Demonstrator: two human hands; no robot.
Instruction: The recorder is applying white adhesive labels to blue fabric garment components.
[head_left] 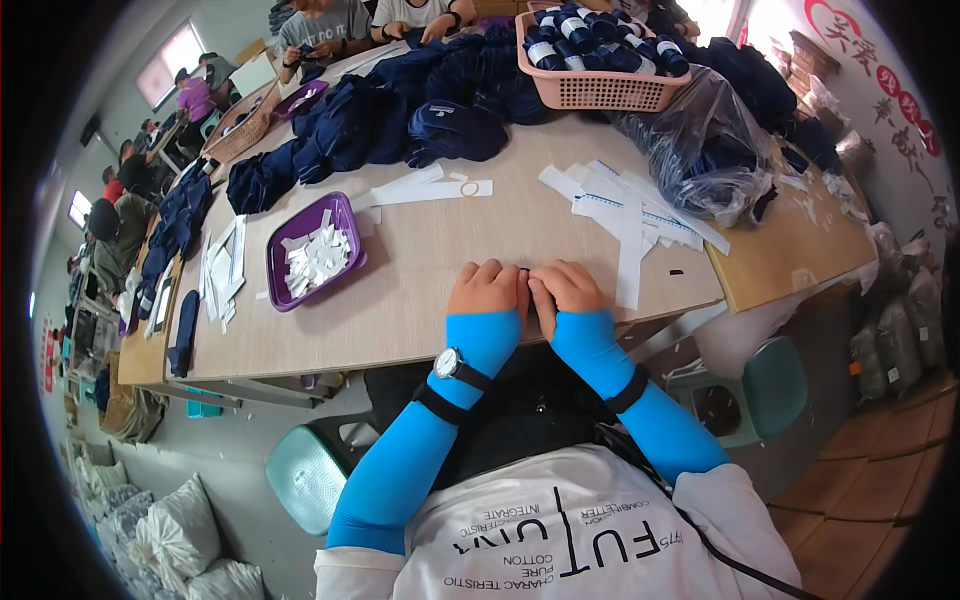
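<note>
Wooden table [420,270]; curled hands' contents hidden.

Both hands, the left hand [487,288] and the right hand [566,287], rest curled side by side at the near edge of the table [430,290], in the middle of the frame. Directly above them the wood lies bare up to a white strip [430,188] with a rubber band. To the left a purple tray [313,250] of white slips blocks the way, with loose paper strips [222,270] beyond it. To the right a fan of white labels [630,215] lies close (nearly touching the right hand). Further up, navy garments [400,110], a pink basket [595,60] and a clear plastic bag [700,140] wall off the far side.
</note>
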